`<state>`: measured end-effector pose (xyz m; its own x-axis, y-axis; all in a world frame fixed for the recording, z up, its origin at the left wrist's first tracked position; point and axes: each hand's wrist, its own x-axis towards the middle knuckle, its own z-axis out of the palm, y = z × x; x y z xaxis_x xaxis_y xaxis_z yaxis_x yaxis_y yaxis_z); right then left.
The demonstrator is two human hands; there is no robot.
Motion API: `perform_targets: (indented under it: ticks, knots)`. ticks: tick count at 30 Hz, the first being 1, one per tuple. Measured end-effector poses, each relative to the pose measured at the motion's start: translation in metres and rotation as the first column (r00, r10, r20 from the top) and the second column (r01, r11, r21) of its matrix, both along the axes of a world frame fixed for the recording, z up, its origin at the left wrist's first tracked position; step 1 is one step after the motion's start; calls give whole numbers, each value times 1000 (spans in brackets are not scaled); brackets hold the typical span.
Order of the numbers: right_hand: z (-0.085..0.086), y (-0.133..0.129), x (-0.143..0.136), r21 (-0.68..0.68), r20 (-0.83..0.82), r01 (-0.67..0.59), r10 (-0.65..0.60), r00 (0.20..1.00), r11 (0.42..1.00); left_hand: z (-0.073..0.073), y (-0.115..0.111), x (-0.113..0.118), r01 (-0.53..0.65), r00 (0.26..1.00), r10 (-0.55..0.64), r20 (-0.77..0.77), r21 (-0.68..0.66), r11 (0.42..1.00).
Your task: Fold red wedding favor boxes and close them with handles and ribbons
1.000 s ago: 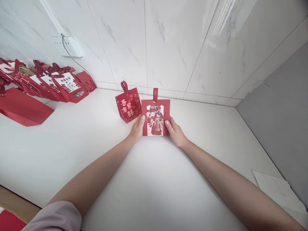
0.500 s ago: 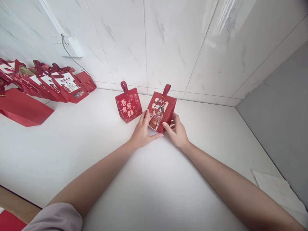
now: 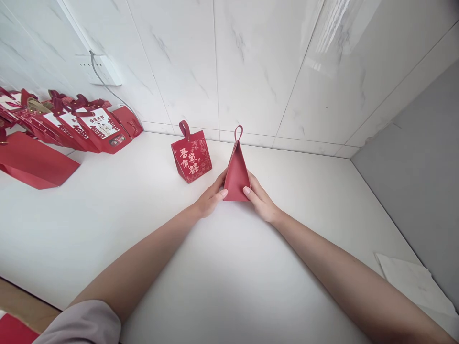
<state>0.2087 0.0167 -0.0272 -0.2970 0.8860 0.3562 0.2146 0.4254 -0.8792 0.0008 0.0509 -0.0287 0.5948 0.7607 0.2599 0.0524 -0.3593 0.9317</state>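
Observation:
A red paper gift box (image 3: 237, 174) with a loop handle on top stands on the white table, its plain triangular side facing me. My left hand (image 3: 214, 195) grips its left face, thumb on the lower left edge and fingers partly hidden behind. On the opposite face, my right hand (image 3: 260, 197) holds the box with its thumb at the lower right edge; its fingers are mostly hidden too. Just left of it stands a second red gift box (image 3: 192, 156) with white characters, a floral print and a loop handle. Neither hand touches that one.
Several red gift boxes (image 3: 98, 129) with ribbon handles line the wall at the far left. A larger plain red box (image 3: 38, 160) lies in front of them. A grey cable hangs from a wall socket (image 3: 102, 70). A pale marbled piece (image 3: 412, 277) lies at right.
Between my hands the gift box has turned, so its plain triangular side now faces me instead of the printed face. The second gift box has stayed in place.

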Motion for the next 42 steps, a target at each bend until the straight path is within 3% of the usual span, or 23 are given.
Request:
perform_targets:
  ticks: [11, 30, 33, 36, 42]
  knots:
    - [-1, 1, 2, 11, 36, -47, 47, 998, 999, 7, -4, 8, -48, 992, 47, 119, 6, 999]
    - [-4, 5, 3, -9, 32, -28, 28, 999, 1000, 8, -5, 8, -96, 992, 94, 88, 17, 995]
    - [-2, 3, 3, -61, -57, -74, 71, 996, 995, 6, -3, 6, -64, 997, 61, 47, 72, 995]
    - [0, 3, 3, -88, -134, -117, 105, 985, 989, 0, 0, 2, -102, 993, 107, -39, 125, 987]
    - [1, 4, 2, -48, -99, -77, 72, 992, 996, -3, 1, 0, -119, 983, 142, -112, 191, 974]
